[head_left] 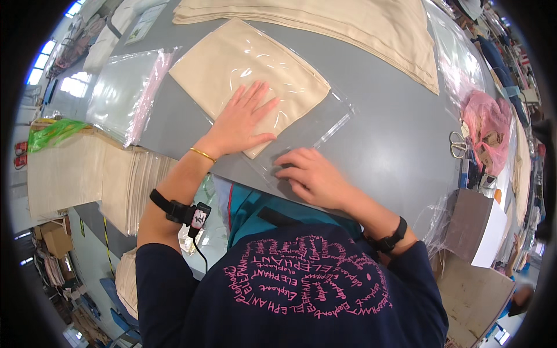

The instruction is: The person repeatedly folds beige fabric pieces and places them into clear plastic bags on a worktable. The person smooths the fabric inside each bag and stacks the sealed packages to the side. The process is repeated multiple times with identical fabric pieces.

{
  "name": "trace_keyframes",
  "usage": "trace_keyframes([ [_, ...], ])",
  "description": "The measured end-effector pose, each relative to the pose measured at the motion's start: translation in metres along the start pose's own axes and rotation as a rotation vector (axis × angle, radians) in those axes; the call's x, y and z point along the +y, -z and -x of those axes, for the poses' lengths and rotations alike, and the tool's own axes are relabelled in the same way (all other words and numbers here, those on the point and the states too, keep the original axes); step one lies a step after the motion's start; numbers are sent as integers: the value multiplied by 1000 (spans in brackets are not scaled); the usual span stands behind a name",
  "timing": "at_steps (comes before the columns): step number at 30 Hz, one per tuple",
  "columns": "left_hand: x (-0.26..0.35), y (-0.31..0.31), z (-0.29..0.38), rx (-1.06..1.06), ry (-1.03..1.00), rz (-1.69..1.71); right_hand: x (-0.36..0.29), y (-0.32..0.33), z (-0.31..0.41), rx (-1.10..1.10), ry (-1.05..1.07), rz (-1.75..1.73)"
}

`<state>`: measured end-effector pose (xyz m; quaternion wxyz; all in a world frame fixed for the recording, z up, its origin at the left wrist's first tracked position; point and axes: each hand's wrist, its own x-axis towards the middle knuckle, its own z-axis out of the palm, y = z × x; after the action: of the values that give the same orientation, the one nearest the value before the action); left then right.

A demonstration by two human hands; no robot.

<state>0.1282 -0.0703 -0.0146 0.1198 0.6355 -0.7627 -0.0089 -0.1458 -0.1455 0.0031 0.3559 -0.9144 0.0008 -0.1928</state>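
My left hand [243, 117] lies flat, fingers spread, on a folded beige cloth [209, 65] inside a clear plastic bag [333, 124]. The cloth sits diagonally on the grey table, with a strip of the bag extending past its lower right side. Over that strip's near end, by the table edge, hovers or rests my right hand [315, 178]. Its fingers are bent and apart, with nothing visible between them; whether they touch the film is hard to tell.
Larger beige cloths [348, 21] lie layered at the far side. Left is a stack of clear bags [126, 91], above folded beige cloths [143, 187]. Scissors [458, 145], a pink plastic bag [487, 130] and a cardboard box [468, 222] line the right side.
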Motion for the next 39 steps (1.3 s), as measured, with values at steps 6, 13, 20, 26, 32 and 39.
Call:
trace_keyframes([
  [6,-8,1,0,8,-3,-31,-1,18,11,-417,-102,-68],
  [13,-9,1,-2,39,-30,-9,0,-10,-13,-34,63,92],
  [20,-4,11,2,-77,15,26,13,33,42,-202,-235,-219],
  [26,-17,25,22,-176,-127,100,-65,199,229,-616,-1419,646],
  [32,-5,38,40,-135,-188,111,-44,148,164,-40,-849,586],
  [39,63,39,115,-58,-139,61,59,112,-9,-228,134,708],
])
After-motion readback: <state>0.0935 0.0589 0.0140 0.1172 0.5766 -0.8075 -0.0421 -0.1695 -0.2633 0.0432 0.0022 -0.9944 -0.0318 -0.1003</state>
